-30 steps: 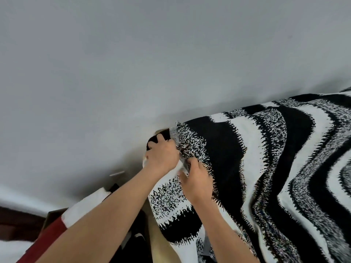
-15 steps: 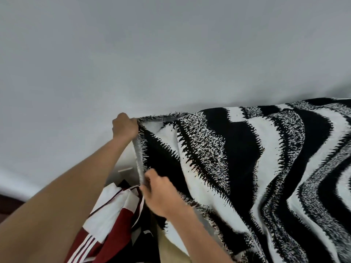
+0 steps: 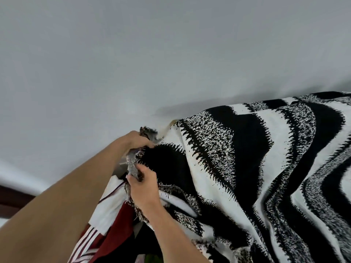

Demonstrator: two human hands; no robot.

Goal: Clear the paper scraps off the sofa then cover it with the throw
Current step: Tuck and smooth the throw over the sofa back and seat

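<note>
Throw (image 3: 247,158), spread across the frame's right, is gripped by clenched fingers (image 3: 146,144) of left hand (image 3: 135,139) and right hand (image 3: 145,186) at its fringed edge, which seems more bunched than before.

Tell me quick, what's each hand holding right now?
Left hand: grips the throw by its fringed edge, up top.
Right hand: pinches the same edge lower down.

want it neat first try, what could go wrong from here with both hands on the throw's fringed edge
The left hand and right hand grip the throw bunched at its edge, so the tan sofa corner beside them may end up bare. Its fringe hangs right by the red and white garment and could snag it.
</note>
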